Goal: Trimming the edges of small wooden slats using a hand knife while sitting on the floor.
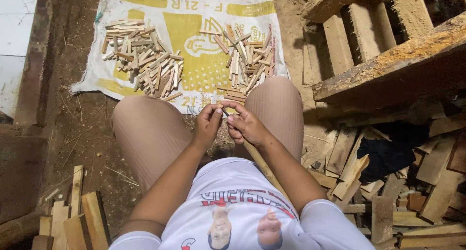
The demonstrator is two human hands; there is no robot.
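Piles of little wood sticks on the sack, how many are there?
2. One pile lies on the left part of the white and yellow sack; the other pile lies on its right part, just above the knee. Sticks underneath may be hidden.

Left hand [208,125] and right hand [246,125] curled close together between the knees, forearms angled inward

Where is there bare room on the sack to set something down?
The sack is bare in its yellow middle, between the left stick pile and the right stick pile. Bare earth lies left of the knees. The scrap wood on the right is crowded.
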